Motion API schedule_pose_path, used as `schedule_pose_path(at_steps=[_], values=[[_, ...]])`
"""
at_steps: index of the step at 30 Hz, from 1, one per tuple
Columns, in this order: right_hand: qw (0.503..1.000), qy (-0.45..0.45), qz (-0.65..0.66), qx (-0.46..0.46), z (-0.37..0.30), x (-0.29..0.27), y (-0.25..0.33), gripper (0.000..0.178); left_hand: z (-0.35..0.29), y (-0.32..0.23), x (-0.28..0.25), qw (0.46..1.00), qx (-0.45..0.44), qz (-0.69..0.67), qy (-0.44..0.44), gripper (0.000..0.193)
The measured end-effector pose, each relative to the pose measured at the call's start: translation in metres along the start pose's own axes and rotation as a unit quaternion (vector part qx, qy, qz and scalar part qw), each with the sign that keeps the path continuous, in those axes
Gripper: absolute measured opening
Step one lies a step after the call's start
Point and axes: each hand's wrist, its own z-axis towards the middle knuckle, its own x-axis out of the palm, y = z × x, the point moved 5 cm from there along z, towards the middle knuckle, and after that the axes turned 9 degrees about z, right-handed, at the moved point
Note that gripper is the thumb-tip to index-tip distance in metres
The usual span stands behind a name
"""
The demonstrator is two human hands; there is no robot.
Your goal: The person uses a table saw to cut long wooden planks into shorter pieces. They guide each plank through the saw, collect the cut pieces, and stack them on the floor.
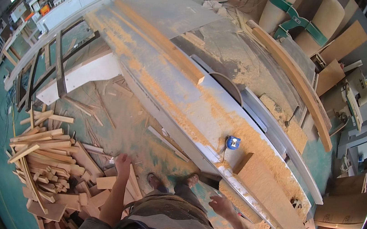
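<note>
My left hand [123,164] hangs empty in front of me, its fingers loosely bent, above the floor beside a heap of wood offcuts [52,155]. Low on the right, my right hand [222,206] is also empty, with relaxed fingers apart, near the edge of a long sawdust-covered machine table [167,99]. A thick wooden board [269,196] lies at the table's near end. Just beyond it sits a blue tape measure [232,142]. Farther along the table rests a long squared timber [168,51]. Neither hand touches any of these.
A curved dark guard or hose [229,84] rises beside the metal rail in the table's middle. Another long timber [297,82] lies along the far right side. A black frame [59,62] juts out left. Cardboard boxes [343,209] stand right; loose strips [168,144] litter the floor.
</note>
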Motion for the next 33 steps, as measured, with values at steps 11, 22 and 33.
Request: schedule_pose_path(at_steps=[11,22,33], values=[[0.755,-0.191,0.590,0.212,-0.014,0.044,-0.124,0.031,0.100,-0.209,0.104,0.901,0.259,0.348,0.004,0.050],[0.405,-0.349,0.832,0.148,0.026,0.038,-0.093,0.052,0.295,-0.343,0.167,0.774,0.435,0.455,0.074,0.065],[0.211,-0.549,0.800,0.115,0.107,0.026,-0.099,0.059,0.474,-0.451,0.234,0.647,0.563,0.487,0.163,0.078]])
